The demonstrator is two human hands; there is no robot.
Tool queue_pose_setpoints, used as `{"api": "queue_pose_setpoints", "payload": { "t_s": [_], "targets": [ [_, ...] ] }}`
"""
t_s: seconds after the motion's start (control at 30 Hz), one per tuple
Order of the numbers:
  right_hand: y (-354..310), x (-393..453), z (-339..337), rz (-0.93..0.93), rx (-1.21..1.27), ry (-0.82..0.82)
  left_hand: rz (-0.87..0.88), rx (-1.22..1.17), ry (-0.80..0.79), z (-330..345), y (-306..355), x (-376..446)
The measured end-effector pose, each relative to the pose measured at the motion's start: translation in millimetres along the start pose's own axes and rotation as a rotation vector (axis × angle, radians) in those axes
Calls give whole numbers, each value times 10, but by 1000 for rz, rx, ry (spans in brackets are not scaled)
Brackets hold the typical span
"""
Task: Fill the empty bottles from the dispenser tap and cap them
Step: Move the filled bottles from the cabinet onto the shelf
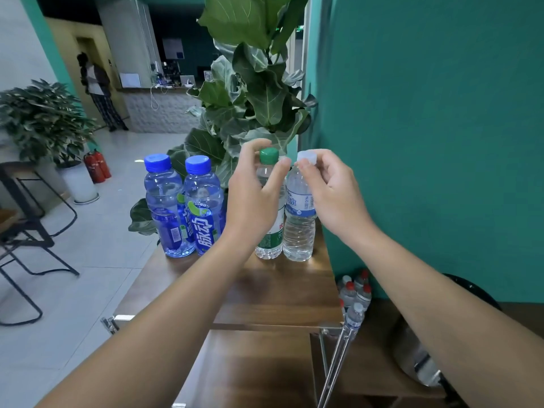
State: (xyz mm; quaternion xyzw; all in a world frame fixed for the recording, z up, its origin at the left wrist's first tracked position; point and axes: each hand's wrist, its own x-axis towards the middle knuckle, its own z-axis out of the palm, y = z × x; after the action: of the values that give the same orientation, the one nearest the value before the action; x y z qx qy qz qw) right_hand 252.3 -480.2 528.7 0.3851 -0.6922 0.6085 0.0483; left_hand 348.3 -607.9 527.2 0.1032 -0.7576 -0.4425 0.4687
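Head view, right hand (332, 195): the white cap (307, 157) of the clear bottle (298, 219) is pinched between thumb and fingertips.
Head view, left hand (253, 189): fingers are curved loosely beside the green-capped bottle (268, 184); no firm hold is seen.
Bottles: all stand on the wooden table (265, 293), with two blue bottles (182, 207) to the left.
Risk: the light bottle could be tipped if the cap is twisted unsteadied.

A: Bottle colours?
B: Two blue-tinted bottles (163, 207) (203, 207), blue caps, blue labels with white lettering. One clear bottle, green cap (268, 155), green-and-white label. One clear bottle, white cap (307, 157), blue-and-white label.
A: Surroundings?
B: Brown wood-grain tabletop (273, 290), teal wall (426, 128), red fire extinguishers (97, 166).
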Motion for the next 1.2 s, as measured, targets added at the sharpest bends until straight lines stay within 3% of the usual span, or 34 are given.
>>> {"api": "queue_pose_setpoints", "payload": {
  "t_s": [0.27, 0.4, 0.53, 0.77, 0.97, 1.07, 1.2],
  "targets": [
    [46, -20, -274, 13, 34, 2, 252, 110, 153, 112, 334, -50],
    [140, -147, -605, 34, 89, 39, 276, 33, 108, 395, 568, -225],
    [361, -428, -968, 21, 131, 97, 79, -192, -31, 1003, 725, -674],
    [1367, -908, -1459, 227, 157, 195, -428, -346, 11, 2175, 216, -1182],
    [2610, -1255, -1587, 451, 58, 158, -740, -211, 118, 2940, -780, -1731],
    [3353, -1490, -1536, 550, -70, 51, -875, -118, 107, 3158, -1298, -2078],
    [4295, -1788, -1359, 660, -210, -126, -916, 62, 60, 3398, -1951, -2362]
  ]
}}
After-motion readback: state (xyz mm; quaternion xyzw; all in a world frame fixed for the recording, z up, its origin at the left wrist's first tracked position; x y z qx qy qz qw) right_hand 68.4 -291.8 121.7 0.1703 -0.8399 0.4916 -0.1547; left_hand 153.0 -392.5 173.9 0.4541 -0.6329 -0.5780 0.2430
